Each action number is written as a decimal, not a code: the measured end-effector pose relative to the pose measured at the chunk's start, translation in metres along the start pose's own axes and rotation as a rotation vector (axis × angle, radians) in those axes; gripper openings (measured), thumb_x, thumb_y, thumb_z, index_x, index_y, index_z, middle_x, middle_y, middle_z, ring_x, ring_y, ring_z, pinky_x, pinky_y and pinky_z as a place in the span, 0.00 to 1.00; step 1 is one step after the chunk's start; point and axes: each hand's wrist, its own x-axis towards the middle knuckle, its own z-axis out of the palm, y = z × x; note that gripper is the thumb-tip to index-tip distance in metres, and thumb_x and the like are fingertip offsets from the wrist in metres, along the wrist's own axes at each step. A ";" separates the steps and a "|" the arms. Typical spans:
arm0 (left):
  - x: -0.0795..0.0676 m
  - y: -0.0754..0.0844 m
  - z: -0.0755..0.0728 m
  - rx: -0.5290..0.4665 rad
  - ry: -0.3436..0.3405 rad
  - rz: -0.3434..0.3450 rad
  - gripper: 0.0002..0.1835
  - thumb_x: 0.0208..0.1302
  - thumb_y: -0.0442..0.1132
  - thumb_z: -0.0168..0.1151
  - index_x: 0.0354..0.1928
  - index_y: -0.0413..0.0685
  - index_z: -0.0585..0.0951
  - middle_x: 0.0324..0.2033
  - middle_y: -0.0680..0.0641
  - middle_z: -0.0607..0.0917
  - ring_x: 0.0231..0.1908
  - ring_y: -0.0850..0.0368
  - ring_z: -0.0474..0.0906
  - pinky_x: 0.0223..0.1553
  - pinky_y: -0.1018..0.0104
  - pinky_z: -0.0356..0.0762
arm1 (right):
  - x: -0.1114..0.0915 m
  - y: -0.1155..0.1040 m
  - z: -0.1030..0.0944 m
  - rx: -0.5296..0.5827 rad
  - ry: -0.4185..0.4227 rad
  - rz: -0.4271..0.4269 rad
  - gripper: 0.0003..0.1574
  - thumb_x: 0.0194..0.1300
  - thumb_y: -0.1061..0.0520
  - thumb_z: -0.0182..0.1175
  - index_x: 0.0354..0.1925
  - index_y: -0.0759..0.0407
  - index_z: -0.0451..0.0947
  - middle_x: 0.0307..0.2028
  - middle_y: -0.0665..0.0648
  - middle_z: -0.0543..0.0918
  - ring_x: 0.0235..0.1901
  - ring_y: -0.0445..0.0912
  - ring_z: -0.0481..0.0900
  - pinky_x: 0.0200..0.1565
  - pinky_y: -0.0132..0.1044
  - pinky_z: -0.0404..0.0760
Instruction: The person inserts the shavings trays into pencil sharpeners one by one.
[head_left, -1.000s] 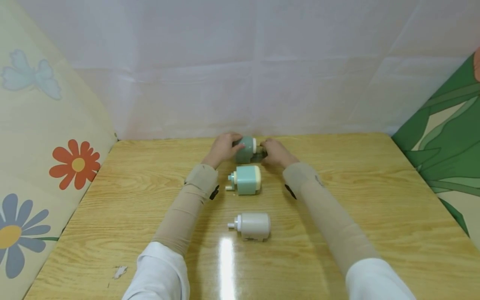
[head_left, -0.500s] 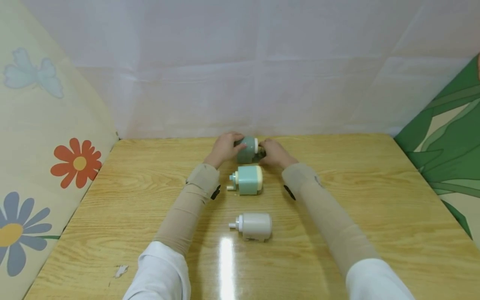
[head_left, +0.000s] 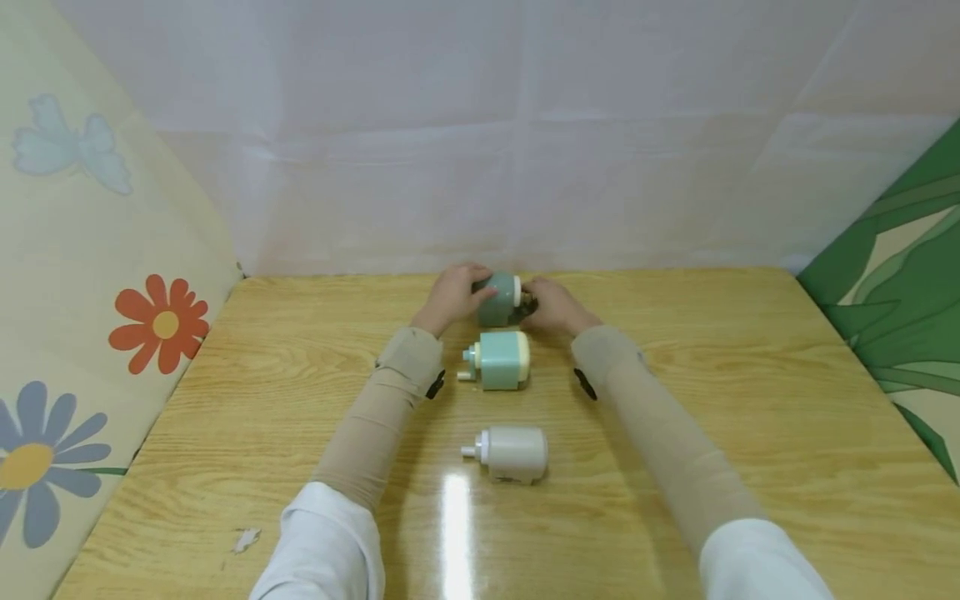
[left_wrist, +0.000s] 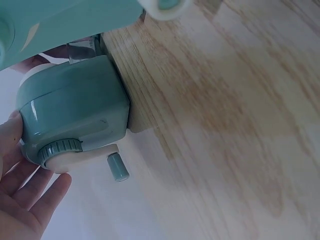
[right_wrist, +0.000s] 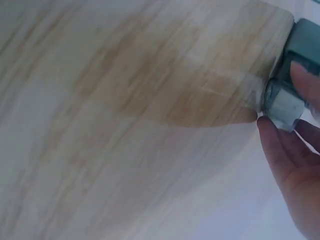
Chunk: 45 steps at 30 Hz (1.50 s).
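Observation:
A dark green crank pencil sharpener (head_left: 495,310) lies at the table's far edge. My left hand (head_left: 450,297) grips its crank end, thumb on one side and fingers curled round the other. The left wrist view shows its pale crank arm (left_wrist: 85,158) with a green knob (left_wrist: 118,167). At the opposite end, my right hand (head_left: 558,307) pinches a clear shavings drawer (right_wrist: 284,107) that sticks out of the body. Nearer to me lies a light teal sharpener (head_left: 501,362), its crank to the left. Closest is a beige sharpener (head_left: 517,452), also with its crank leftward.
The wood-grain table (head_left: 315,342) meets a pale sheet (head_left: 375,167) right behind the dark green sharpener. Panels printed with flowers (head_left: 165,325) and green leaves (head_left: 900,308) stand at the sides. A bare worn patch (head_left: 246,540) marks the table at front left.
My right hand has come slightly closer to the dark green sharpener's body, and less of the drawer shows between them. My left hand keeps its grip. The head view has shifted a little.

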 end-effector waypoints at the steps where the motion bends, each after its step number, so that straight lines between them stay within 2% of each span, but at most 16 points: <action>1: 0.000 0.000 0.000 -0.002 0.000 0.000 0.24 0.63 0.44 0.58 0.57 0.38 0.73 0.55 0.41 0.75 0.55 0.49 0.70 0.57 0.61 0.67 | 0.000 0.002 -0.001 0.030 -0.006 0.001 0.41 0.50 0.62 0.68 0.60 0.71 0.63 0.53 0.69 0.71 0.50 0.60 0.71 0.52 0.51 0.72; 5: 0.000 0.000 0.001 -0.007 0.004 0.006 0.23 0.62 0.43 0.58 0.57 0.38 0.73 0.55 0.41 0.75 0.55 0.49 0.70 0.58 0.61 0.66 | -0.002 0.008 -0.004 0.116 -0.020 0.008 0.44 0.50 0.65 0.66 0.62 0.74 0.57 0.56 0.72 0.68 0.50 0.62 0.72 0.52 0.51 0.72; 12: 0.001 0.000 0.000 -0.014 0.007 0.008 0.23 0.63 0.43 0.58 0.56 0.37 0.73 0.55 0.41 0.75 0.55 0.49 0.70 0.58 0.61 0.66 | -0.001 0.013 -0.004 0.166 -0.014 0.006 0.37 0.50 0.64 0.66 0.57 0.73 0.65 0.53 0.71 0.72 0.50 0.61 0.73 0.53 0.49 0.72; 27: -0.002 0.001 -0.001 -0.017 0.011 0.006 0.23 0.63 0.43 0.58 0.57 0.37 0.73 0.55 0.41 0.75 0.55 0.49 0.70 0.58 0.61 0.67 | 0.003 0.003 0.003 0.217 0.009 -0.031 0.35 0.49 0.64 0.68 0.54 0.71 0.68 0.48 0.70 0.75 0.46 0.58 0.75 0.50 0.47 0.75; 38: -0.002 0.001 -0.001 -0.002 0.010 -0.002 0.23 0.63 0.43 0.58 0.56 0.38 0.73 0.54 0.42 0.75 0.55 0.49 0.70 0.57 0.61 0.67 | 0.006 0.008 0.006 0.274 0.005 -0.005 0.36 0.48 0.64 0.69 0.54 0.70 0.67 0.45 0.67 0.77 0.44 0.56 0.74 0.48 0.46 0.75; 45: -0.003 0.002 0.001 -0.010 0.014 -0.006 0.22 0.62 0.43 0.58 0.56 0.38 0.74 0.54 0.42 0.76 0.54 0.49 0.71 0.56 0.61 0.68 | 0.005 0.008 0.006 0.335 -0.006 0.043 0.35 0.47 0.64 0.69 0.54 0.69 0.68 0.47 0.67 0.76 0.45 0.56 0.74 0.49 0.45 0.75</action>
